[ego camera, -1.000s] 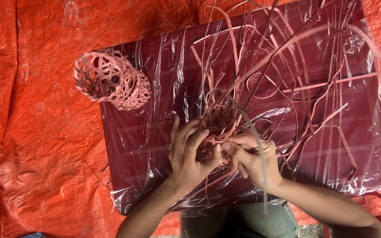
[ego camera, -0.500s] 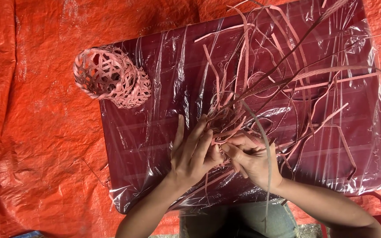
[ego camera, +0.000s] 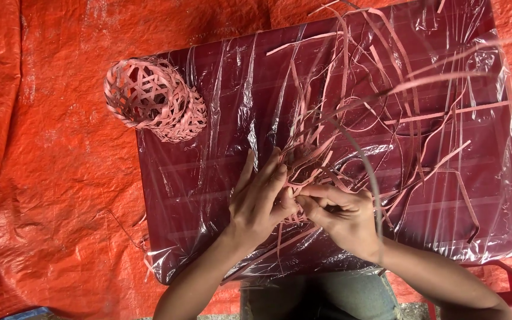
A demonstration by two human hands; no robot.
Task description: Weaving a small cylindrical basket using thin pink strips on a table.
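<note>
Pink strips [ego camera: 327, 160], both hands pinching

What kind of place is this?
Likely an informal basket-weaving spot on the ground: an orange tarp underlies a low plastic-wrapped table, with loose strips and a finished woven basket.

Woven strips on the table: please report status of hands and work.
Left hand and right hand both gripping woven strips. Finished basket apart, table corner. Loose strips beside work.
</note>
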